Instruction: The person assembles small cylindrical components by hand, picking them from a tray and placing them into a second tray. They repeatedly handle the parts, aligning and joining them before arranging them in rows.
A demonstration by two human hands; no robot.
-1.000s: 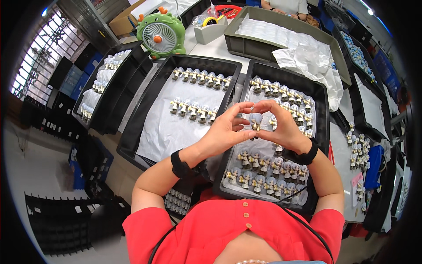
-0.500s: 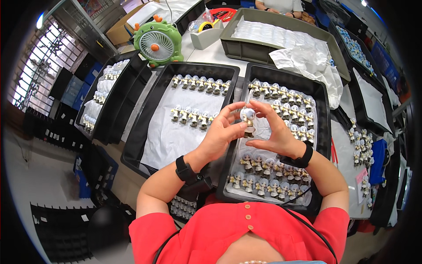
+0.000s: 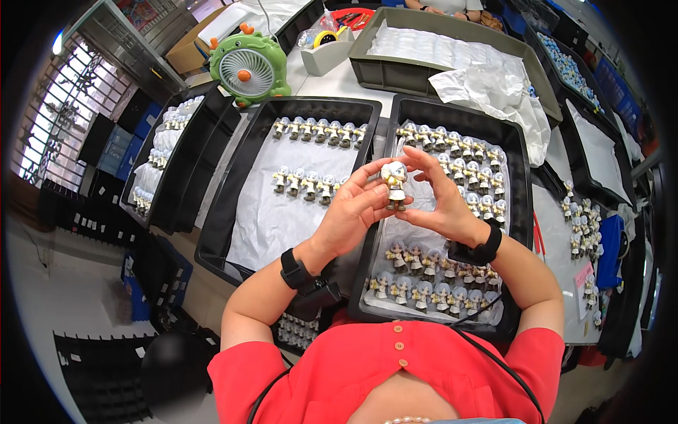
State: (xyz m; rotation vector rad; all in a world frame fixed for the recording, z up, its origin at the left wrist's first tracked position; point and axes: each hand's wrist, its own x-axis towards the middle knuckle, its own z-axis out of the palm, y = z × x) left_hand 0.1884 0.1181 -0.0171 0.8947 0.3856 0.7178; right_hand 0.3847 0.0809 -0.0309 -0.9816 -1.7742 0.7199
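A small figurine (image 3: 396, 186) with pale silvery hair, white and gold clothes and dark boots is upright between my hands, over the right black tray (image 3: 527, 166). My left hand (image 3: 353, 206) pinches it from the left side, thumb in front. My right hand (image 3: 446, 205) curves round its right side, fingers by the head and thumb at the boots; exact contact at the head is hard to see. Rows of similar figurines (image 3: 424, 297) lie on white paper in this tray. Two more rows of figurines (image 3: 321, 132) lie in the left black tray (image 3: 226, 205).
A green animal-shaped fan (image 3: 251, 67) stands behind the left tray. Beyond are an olive crate (image 3: 395, 81) with crumpled white paper (image 3: 494, 95) over its edge and a tape dispenser (image 3: 327, 53). Loose figurines (image 3: 585, 230) lie at right. A co-worker's hand (image 3: 432, 10) shows at the far edge.
The figurine has turned and now shows another side, raised slightly. My right thumb has moved up close to its boots, and the view has shifted a little.
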